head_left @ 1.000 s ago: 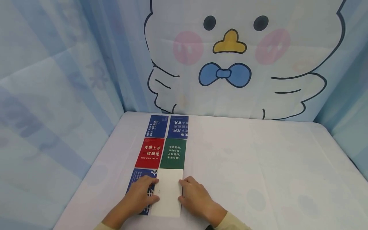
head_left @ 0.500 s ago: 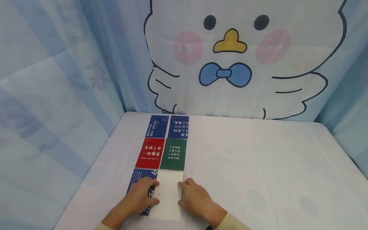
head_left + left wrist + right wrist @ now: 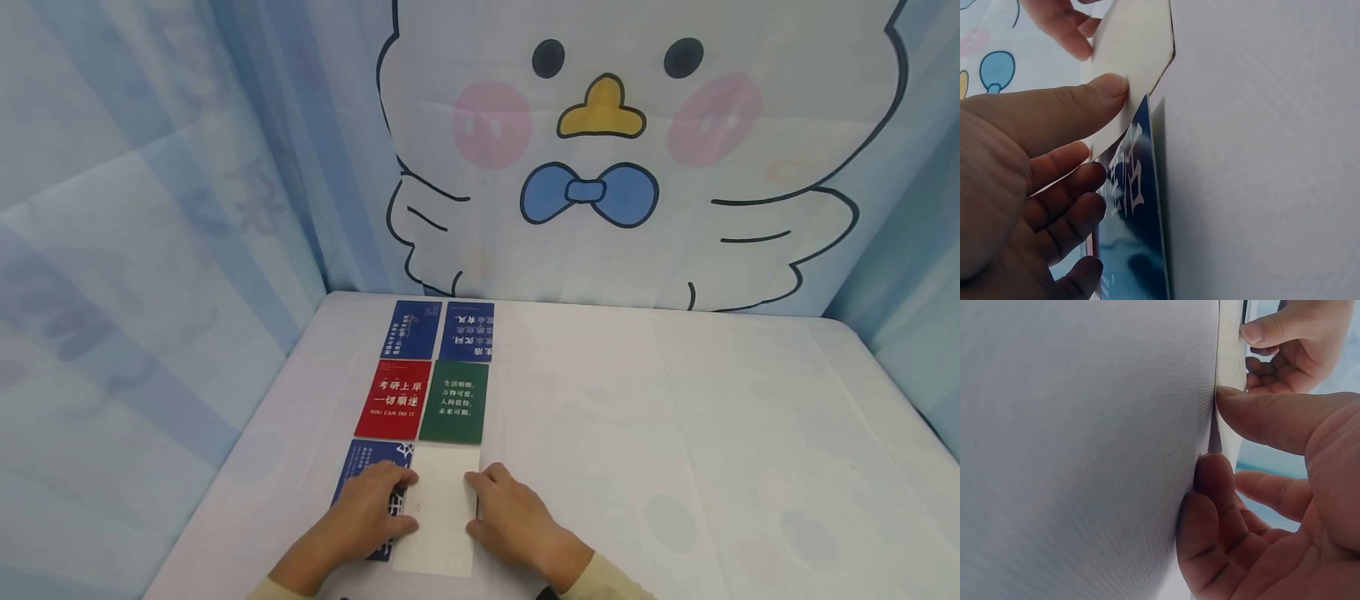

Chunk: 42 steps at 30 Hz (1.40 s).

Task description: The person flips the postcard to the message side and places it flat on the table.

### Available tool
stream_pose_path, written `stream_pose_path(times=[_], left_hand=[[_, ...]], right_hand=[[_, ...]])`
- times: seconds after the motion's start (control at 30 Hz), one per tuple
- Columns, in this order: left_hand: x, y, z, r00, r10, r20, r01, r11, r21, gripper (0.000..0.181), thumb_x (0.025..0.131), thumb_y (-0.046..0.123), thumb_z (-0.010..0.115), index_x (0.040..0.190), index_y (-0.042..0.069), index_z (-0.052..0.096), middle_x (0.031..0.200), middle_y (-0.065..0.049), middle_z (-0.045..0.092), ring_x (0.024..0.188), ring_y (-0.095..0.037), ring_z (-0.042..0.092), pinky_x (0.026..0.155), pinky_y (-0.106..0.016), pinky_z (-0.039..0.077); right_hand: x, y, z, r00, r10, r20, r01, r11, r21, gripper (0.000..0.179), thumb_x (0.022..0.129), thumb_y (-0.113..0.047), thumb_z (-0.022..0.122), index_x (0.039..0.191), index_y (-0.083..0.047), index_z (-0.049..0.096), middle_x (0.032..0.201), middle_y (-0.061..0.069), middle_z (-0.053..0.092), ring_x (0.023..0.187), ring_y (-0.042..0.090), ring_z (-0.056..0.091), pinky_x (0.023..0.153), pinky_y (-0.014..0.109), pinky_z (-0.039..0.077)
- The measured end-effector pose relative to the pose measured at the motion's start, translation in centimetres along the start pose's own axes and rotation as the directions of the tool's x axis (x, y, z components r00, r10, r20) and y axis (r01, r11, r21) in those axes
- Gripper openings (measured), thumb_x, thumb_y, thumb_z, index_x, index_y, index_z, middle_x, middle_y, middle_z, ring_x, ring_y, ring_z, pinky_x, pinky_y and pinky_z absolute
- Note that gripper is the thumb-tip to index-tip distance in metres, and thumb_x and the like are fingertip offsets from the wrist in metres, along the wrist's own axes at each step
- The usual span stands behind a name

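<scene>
A blank cream card (image 3: 441, 517) lies at the near end of a two-column layout. My left hand (image 3: 373, 504) holds its left edge, thumb tip on the card's face in the left wrist view and index finger at the edge. Across from it, my right hand (image 3: 513, 517) holds the right edge with thumb and fingertips; a narrow dark gap shows under that edge in the right wrist view. A blue card with white lettering (image 3: 367, 454) lies partly hidden beneath my left hand. Just beyond the cream card is a green card (image 3: 454, 402).
Left of the green card lies a red card (image 3: 393, 400). Two blue cards, one on the left (image 3: 411, 330) and one on the right (image 3: 467, 332), form the far row by the table's back edge. A white cloth (image 3: 675, 433) covers the table; printed curtains (image 3: 150, 250) surround it.
The cream card has slid slightly toward me between my hands, and a thin gap now shows below the green card. Both hands have barely moved; the other cards lie as before.
</scene>
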State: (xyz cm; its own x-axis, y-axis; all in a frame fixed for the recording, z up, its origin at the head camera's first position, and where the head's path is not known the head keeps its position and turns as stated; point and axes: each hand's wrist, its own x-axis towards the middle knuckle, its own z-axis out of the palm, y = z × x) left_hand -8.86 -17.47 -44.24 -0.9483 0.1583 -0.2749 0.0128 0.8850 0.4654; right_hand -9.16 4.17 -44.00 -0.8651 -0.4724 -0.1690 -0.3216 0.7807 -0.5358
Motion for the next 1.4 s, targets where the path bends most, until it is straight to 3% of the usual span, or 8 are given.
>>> stream_pose_path(times=[0.23, 0.67, 0.87, 1.03, 1.4], left_hand=[[0.04, -0.08, 0.14, 1.0, -0.007, 0.017, 0.007, 1.0, 0.0, 0.053, 0.07, 0.026, 0.091, 0.117, 0.016, 0.068, 0.111, -0.001, 0.061, 0.102, -0.025, 0.054, 0.098, -0.054, 0.049], [-0.16, -0.2, 0.16, 1.0, 0.01, 0.012, -0.009, 1.0, -0.004, 0.053, 0.071, 0.027, 0.09, 0.118, 0.017, 0.068, 0.109, 0.001, 0.061, 0.103, -0.024, 0.054, 0.099, -0.055, 0.048], [-0.37, -0.25, 0.21, 0.997, 0.077, -0.004, -0.077, 0.997, -0.022, 0.051, 0.073, 0.023, 0.089, 0.12, 0.019, 0.069, 0.119, 0.001, 0.065, 0.107, -0.023, 0.053, 0.101, -0.055, 0.046], [-0.46, -0.29, 0.21, 0.992, 0.122, -0.018, -0.122, 0.992, -0.002, 0.05, 0.074, 0.023, 0.088, 0.12, 0.018, 0.071, 0.118, 0.002, 0.067, 0.106, -0.021, 0.052, 0.099, -0.053, 0.048], [-0.33, -0.26, 0.16, 0.993, 0.119, -0.013, -0.119, 0.993, 0.005, 0.05, 0.074, 0.024, 0.088, 0.12, 0.017, 0.071, 0.118, 0.001, 0.067, 0.104, -0.021, 0.051, 0.097, -0.052, 0.049]], right_hand=[[0.03, 0.09, 0.19, 0.998, 0.053, 0.024, -0.055, 0.997, 0.052, 0.055, 0.086, -0.017, 0.078, 0.135, -0.001, 0.058, 0.114, 0.011, 0.056, 0.086, 0.019, 0.056, 0.088, 0.041, 0.055], [-0.07, 0.13, 0.14, 1.0, 0.023, 0.004, -0.023, 0.999, 0.022, 0.054, 0.086, -0.017, 0.078, 0.134, -0.002, 0.059, 0.127, 0.012, 0.056, 0.105, 0.024, 0.061, 0.096, 0.045, 0.052], [-0.04, 0.34, -0.09, 1.0, 0.014, 0.003, -0.014, 1.0, 0.002, 0.055, 0.085, -0.018, 0.078, 0.134, -0.002, 0.057, 0.136, 0.013, 0.055, 0.12, 0.029, 0.058, 0.1, 0.047, 0.049], [0.06, 0.45, -0.17, 1.0, 0.023, 0.001, -0.023, 1.0, 0.018, 0.055, 0.085, -0.017, 0.078, 0.133, -0.002, 0.058, 0.136, 0.013, 0.056, 0.121, 0.029, 0.058, 0.101, 0.048, 0.048], [0.2, 0.47, -0.22, 1.0, 0.03, 0.004, -0.03, 1.0, 0.007, 0.054, 0.085, -0.018, 0.079, 0.132, -0.003, 0.059, 0.135, 0.012, 0.057, 0.12, 0.029, 0.058, 0.101, 0.048, 0.048]])
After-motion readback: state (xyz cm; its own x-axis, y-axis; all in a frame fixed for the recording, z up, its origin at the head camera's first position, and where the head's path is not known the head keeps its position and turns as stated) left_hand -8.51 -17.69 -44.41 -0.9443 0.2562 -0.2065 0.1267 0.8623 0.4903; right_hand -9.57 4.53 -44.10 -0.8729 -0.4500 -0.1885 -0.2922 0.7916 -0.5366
